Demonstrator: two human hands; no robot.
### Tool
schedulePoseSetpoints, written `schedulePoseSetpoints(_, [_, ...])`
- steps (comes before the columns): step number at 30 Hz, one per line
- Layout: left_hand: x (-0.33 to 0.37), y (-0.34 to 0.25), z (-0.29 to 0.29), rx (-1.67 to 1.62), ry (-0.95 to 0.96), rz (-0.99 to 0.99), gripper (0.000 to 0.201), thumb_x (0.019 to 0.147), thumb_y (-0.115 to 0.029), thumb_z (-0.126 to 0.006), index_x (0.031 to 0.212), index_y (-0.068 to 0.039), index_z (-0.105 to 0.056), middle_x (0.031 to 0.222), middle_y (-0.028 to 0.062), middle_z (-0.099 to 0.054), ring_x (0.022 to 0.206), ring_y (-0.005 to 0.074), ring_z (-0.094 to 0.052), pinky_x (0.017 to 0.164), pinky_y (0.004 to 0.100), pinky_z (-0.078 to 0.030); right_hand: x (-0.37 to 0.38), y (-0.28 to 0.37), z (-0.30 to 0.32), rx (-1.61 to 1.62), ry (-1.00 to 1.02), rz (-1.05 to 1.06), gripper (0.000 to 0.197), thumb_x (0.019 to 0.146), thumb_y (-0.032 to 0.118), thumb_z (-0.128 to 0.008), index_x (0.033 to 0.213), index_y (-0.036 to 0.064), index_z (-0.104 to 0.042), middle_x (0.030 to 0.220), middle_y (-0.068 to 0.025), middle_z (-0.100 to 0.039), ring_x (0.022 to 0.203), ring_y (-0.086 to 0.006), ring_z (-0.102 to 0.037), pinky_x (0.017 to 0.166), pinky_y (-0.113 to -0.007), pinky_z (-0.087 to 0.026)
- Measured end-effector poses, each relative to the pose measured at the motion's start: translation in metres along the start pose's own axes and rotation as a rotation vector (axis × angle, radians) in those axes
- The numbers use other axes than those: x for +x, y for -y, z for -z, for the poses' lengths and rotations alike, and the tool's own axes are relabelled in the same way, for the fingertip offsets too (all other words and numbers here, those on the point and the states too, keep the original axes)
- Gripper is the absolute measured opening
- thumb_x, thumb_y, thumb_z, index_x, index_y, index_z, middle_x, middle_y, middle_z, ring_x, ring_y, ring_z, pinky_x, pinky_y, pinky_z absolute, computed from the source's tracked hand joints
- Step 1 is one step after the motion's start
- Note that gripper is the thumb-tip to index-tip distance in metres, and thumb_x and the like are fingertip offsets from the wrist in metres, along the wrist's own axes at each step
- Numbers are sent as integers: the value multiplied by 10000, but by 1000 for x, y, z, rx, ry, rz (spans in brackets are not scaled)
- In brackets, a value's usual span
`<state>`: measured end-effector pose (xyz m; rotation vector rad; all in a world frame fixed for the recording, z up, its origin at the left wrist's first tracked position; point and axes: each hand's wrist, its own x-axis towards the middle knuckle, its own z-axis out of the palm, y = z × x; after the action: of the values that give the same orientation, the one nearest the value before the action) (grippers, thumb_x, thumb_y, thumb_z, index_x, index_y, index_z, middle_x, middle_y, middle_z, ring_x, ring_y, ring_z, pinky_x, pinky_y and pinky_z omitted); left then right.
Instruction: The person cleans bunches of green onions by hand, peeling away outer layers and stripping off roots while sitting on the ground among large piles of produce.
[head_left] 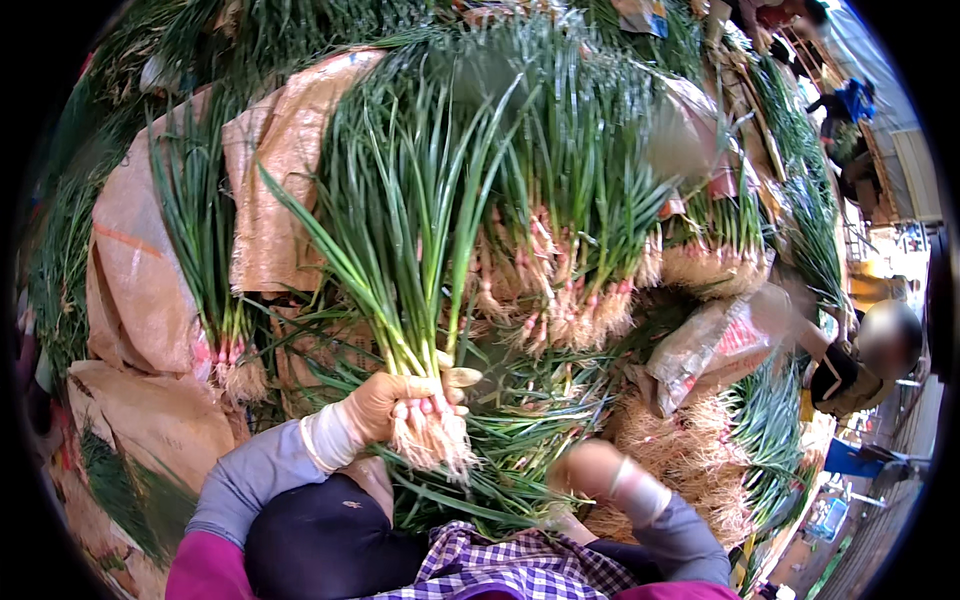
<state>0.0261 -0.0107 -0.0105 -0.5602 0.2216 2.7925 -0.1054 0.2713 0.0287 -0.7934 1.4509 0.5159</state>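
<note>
My gloved left hand (388,398) is closed round a bunch of spring onions (415,240), low on the stalks. Their long green leaves fan upward, and pinkish bulbs with pale roots hang below my fingers. My right hand (588,470), also gloved, is off to the right of the bunch and smeared by motion, so its fingers cannot be made out. Beneath both hands lies a litter of loose green leaves (540,425). Just beyond the held bunch, a thick row of spring onions (575,220) lies with its roots toward me.
A bundle with dense roots (680,455) lies to my right, below a crumpled sack (720,345). Tan woven sacks (145,260) and a smaller bunch (225,340) are on the left. Another person (865,350) is at the right edge, and one in blue (850,105) farther off.
</note>
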Motion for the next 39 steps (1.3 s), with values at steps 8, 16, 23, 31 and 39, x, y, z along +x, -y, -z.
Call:
schedulePoseSetpoints(8, [-23, -32, -51, 143, 248, -321, 344, 732, -55, -660, 1035, -92, -502, 911, 109, -577, 828, 226, -590, 838, 488, -490, 30, -71, 139, 807, -1479, -263, 292, 833, 242, -637, 1041, 37, -624, 1015, -134, -659, 907, -231, -646, 831, -311, -494])
schedulePoseSetpoints(16, [-9, -26, -3, 98, -122, -73, 484, 782, -15, -600, 1234, -43, -431, 916, 103, -578, 767, 205, -611, 914, 483, -460, 1, -51, 177, 1284, -1053, 502, 306, 849, 113, -618, 1110, -34, -551, 795, -81, -619, 576, -125, -547, 567, -284, -493])
schedulePoseSetpoints(23, [9, -10, -22, 209, -276, 40, 320, 770, -8, -591, 1082, 9, -521, 919, 141, -630, 750, 202, -636, 756, 347, -535, 12, 22, 108, 1239, -944, 489, 259, 883, 222, -591, 1016, 0, -599, 764, -61, -607, 676, -160, -569, 641, -298, -485])
schedulePoseSetpoints(31, [8, 0, -14, 203, -162, 131, 243, 780, -17, -569, 1018, -7, -522, 886, 126, -611, 779, 213, -607, 732, 358, -536, 41, 96, 83, 1009, -1278, 415, 200, 860, 233, -598, 833, 39, -643, 809, -143, -636, 718, -247, -611, 634, -336, -484])
schedulePoseSetpoints(39, [-18, -42, -22, 92, 767, -234, 450, 795, -55, -594, 1191, -132, -396, 765, -3, -536, 825, 207, -592, 969, 579, -366, 42, -27, 89, 592, -1065, -91, 365, 859, 412, -572, 1022, 99, -667, 905, -115, -672, 767, -181, -652, 738, -319, -522])
